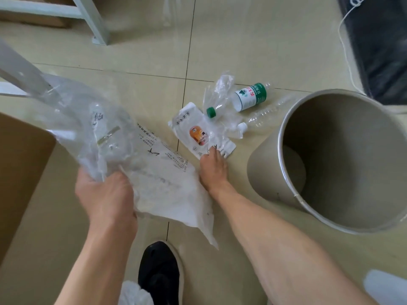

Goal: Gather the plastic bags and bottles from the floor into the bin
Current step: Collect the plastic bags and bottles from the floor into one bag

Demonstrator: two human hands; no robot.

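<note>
Head view. We note the left hand (105, 194) raised off the floor, fingers curled tight around a bunch of clear, crinkled plastic bags (123, 150) that fan up and to the right; one sheet is milky with black print. The right hand (212, 164) reaches forward on a straight arm, palm down, fingertips pressing on the near edge of a flat white pouch (198, 130) with an orange label, lying on the floor; we cannot tell whether it has gripped it. Just beyond lie a crushed clear bottle with a green cap (217, 104), a green-and-white labelled bottle (251, 96) and a ribbed clear bottle (264, 116), all thin plastic, on glossy beige tiles (154, 51). The bin (264, 172), a beige matte cylinder with a metal rim, stands right of the pouch. A black shoe (159, 274) shows below.
</note>
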